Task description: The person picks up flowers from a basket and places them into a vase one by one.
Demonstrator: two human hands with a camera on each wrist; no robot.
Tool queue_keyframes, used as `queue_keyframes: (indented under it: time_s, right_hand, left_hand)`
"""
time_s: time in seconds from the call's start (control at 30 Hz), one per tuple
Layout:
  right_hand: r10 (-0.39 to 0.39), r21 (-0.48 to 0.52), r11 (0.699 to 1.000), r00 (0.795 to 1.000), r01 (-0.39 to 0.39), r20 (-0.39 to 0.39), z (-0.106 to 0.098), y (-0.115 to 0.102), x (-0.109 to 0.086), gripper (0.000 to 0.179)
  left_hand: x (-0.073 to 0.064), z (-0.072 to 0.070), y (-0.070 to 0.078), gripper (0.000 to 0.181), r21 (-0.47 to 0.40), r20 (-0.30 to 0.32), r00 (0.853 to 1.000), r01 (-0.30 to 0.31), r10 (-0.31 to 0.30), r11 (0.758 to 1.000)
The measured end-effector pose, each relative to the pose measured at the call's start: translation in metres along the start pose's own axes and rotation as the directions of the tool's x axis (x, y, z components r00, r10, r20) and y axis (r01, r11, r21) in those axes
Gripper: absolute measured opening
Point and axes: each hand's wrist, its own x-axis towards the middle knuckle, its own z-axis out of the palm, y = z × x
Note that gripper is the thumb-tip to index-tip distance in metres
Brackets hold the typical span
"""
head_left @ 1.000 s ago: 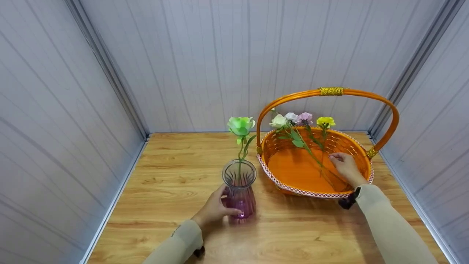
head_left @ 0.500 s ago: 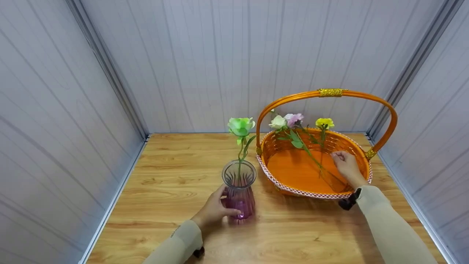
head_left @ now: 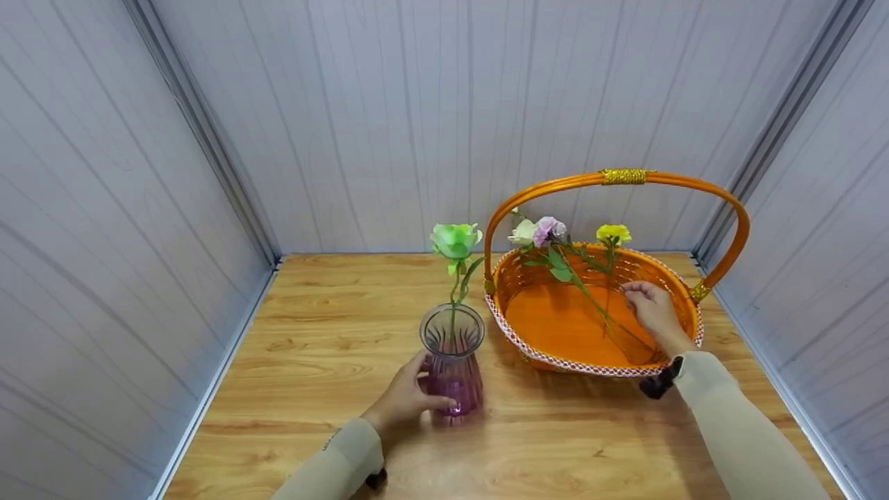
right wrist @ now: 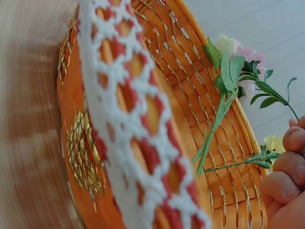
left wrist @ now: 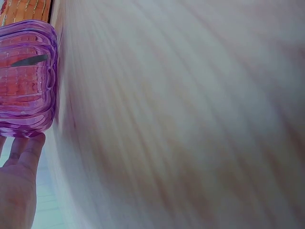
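In the head view my left hand [head_left: 406,396] holds the lower part of a ribbed glass vase [head_left: 464,375], purple towards its base, with the thumb across the front. A green rose [head_left: 455,240] stands in it. The vase's base [left wrist: 28,81] fills the left edge of the left wrist view. Over the orange basket [head_left: 535,340], my right hand [head_left: 653,312] pinches the thin stem of a pink carnation [head_left: 547,229]. That stem [right wrist: 294,112] meets the fingertips in the right wrist view. A cream rose [head_left: 522,232] and a yellow carnation [head_left: 613,234] lean on the basket's back rim.
A tall arched handle [head_left: 625,177] spans the basket above the flowers. White lattice trim [right wrist: 138,119] runs along the basket rim. Pale panel walls [head_left: 389,125] enclose the wooden table [head_left: 333,333] at the back and both sides.
The pink carnation has shifted left, now overlapping the pale flower beside the cream rose. My right hand has moved only slightly; the left hand stays on the vase.
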Motion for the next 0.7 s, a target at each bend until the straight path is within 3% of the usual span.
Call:
queue_keyframes:
  time_s: [0.2,0.43,0.6,0.7]
  right_hand:
    - [0.0,0.019,1.0,0.99,-0.003,0.142,0.005,-0.004,-0.006,0.019]
    - [0.032,0.067,0.996,0.954,-0.054,0.298,0.01,-0.006,-0.008,0.009]
    - [0.044,0.123,0.988,0.934,-0.093,0.354,0.012,-0.008,-0.009,0.007]
    - [0.041,0.164,0.981,0.932,-0.106,0.36,0.013,-0.011,-0.009,0.006]
  left_hand:
    - [-0.001,0.0,0.001,0.099,0.011,-0.008,1.0,0.009,-0.009,1.0]
    - [0.0,0.0,0.002,0.092,0.049,-0.01,1.0,-0.022,0.023,0.999]
    - [-0.001,0.0,0.002,0.091,0.055,-0.008,1.0,-0.029,0.03,0.998]
    - [0.0,-0.001,0.003,0.092,0.074,-0.016,0.999,-0.028,0.029,0.997]
